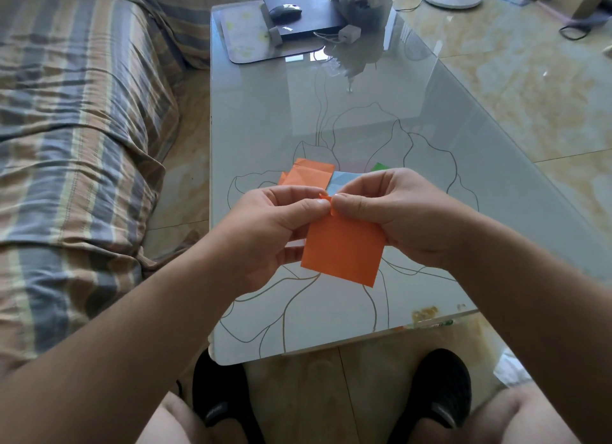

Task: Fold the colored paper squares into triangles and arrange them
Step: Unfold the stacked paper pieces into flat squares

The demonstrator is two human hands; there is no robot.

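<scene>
1. The left hand and the right hand are raised above the near half of the glass table. Both pinch, thumb against forefinger, the same top corner of an orange paper square, which hangs below the fingers and appears clear of the tabletop.

2. The pinched corner is curled and crumpled between the fingertips. Judged risk: rubbing it further tears or permanently creases the tip, so the finished triangle loses a clean point.

3. The hands may be separating two stuck sheets; this cannot be confirmed. If two layers remain together, the fold becomes thick and springs open.

4. With only one corner held, the sheet hangs free. A fold started in the air is likely to miss the opposite corner and give a skewed triangle; laying it flat on the glass would reduce this.

5. The remaining papers lie on the table just beyond the hands: orange pieces at the left, a pale blue sheet and a green corner at the right, partly hidden. A lowering wrist could scatter them on the smooth glass.

6. A stain near the table's near right edge could soil paper set there.
</scene>
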